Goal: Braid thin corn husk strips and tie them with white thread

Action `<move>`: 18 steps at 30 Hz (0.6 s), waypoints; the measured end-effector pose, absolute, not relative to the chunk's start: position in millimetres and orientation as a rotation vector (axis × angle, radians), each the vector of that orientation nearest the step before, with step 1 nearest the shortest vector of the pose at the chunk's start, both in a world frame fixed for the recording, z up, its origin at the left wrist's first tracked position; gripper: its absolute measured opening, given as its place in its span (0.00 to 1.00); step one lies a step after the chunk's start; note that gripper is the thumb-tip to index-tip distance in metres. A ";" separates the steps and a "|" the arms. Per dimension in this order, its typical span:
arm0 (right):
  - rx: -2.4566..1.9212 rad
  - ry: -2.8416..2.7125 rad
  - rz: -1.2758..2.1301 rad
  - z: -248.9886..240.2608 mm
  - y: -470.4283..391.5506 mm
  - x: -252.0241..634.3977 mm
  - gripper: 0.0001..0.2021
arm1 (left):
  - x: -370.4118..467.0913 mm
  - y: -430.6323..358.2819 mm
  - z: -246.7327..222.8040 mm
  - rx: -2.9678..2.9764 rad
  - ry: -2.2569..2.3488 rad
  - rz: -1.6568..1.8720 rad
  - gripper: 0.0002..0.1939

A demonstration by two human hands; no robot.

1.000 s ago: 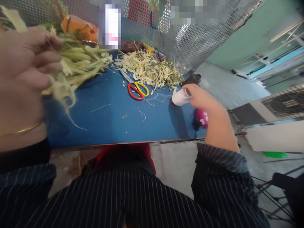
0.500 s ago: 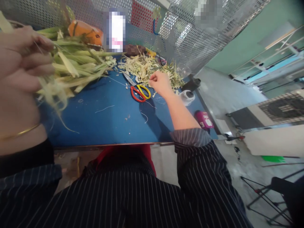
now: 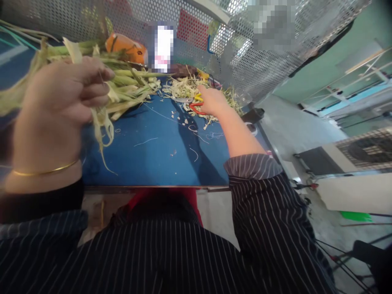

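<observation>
My left hand is closed around a pale corn husk strip, whose thin, curled ends hang below the fingers. A stub of husk sticks up above the same fist. Over the far side of the blue table, my right hand has its fingers on the scissors, which have one red and one yellow handle. Their blades point left; the palm hides part of the handles. Beneath and around the right hand lies a heap of husk trimmings. Behind my left hand is a pile of long green husks.
An orange bag and a pixelated upright bright screen stand at the back by the perforated metal panel. A black roll and a white spool are near the right edge. Loose thread bits lie on the table.
My right hand has come down onto the scissors and lifted or turned them, so the blades now point left. My left hand, still holding the husk strip, has moved right in view.
</observation>
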State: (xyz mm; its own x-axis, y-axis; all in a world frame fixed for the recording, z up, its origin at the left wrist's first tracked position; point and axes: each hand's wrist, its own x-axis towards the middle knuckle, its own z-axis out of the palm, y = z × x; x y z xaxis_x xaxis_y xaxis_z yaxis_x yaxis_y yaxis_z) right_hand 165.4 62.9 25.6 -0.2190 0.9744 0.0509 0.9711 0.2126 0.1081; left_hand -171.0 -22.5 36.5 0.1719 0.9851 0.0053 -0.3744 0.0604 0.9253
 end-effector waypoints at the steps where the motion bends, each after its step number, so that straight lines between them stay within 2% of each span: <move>1: 1.964 2.423 0.223 32.2 63.3 173.1 0.32 | -168.9 -24.3 38.1 0.994 0.840 1.273 0.10; 5: 2.125 2.459 0.258 46.3 54.1 205.2 0.28 | -168.3 -25.7 39.2 1.007 0.897 1.200 0.12; 7: 2.331 2.605 0.040 42.1 39.0 217.2 0.25 | -171.3 -23.5 37.3 0.968 0.784 1.225 0.13; 8: 2.504 2.651 -0.285 36.9 28.3 221.1 0.24 | -172.4 -22.5 36.6 0.975 0.755 1.184 0.14; 9: 2.666 2.629 -0.750 30.1 15.7 223.3 0.25 | -172.9 -21.8 36.5 0.986 0.739 1.161 0.15; 11: 2.517 2.549 -1.831 13.0 -13.7 223.1 0.25 | -171.1 -21.8 38.1 1.022 0.752 1.136 0.15; 12: 2.325 2.444 -2.280 3.4 -29.4 221.0 0.24 | -169.1 -22.3 39.8 1.031 0.772 1.135 0.15; 13: 2.177 2.326 -2.584 -6.2 -44.9 217.9 0.22 | -166.7 -22.7 41.8 1.031 0.789 1.140 0.14; 15: 2.014 2.115 -2.876 -24.0 -72.9 209.5 0.21 | -161.4 -22.1 45.7 1.015 0.802 1.136 0.13; 18: 1.805 2.010 -3.129 -42.1 -103.5 196.2 0.22 | -153.4 -15.9 50.3 0.950 0.714 1.032 0.13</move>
State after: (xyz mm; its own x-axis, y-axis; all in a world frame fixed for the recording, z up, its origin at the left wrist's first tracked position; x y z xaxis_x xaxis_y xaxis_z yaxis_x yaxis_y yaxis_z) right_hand 196.2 -103.5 -42.1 -0.2521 0.9621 -0.1041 -0.3053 -0.1811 -0.9349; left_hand -153.4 -15.9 50.3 0.3620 0.9305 -0.0569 -0.3809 0.2034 0.9020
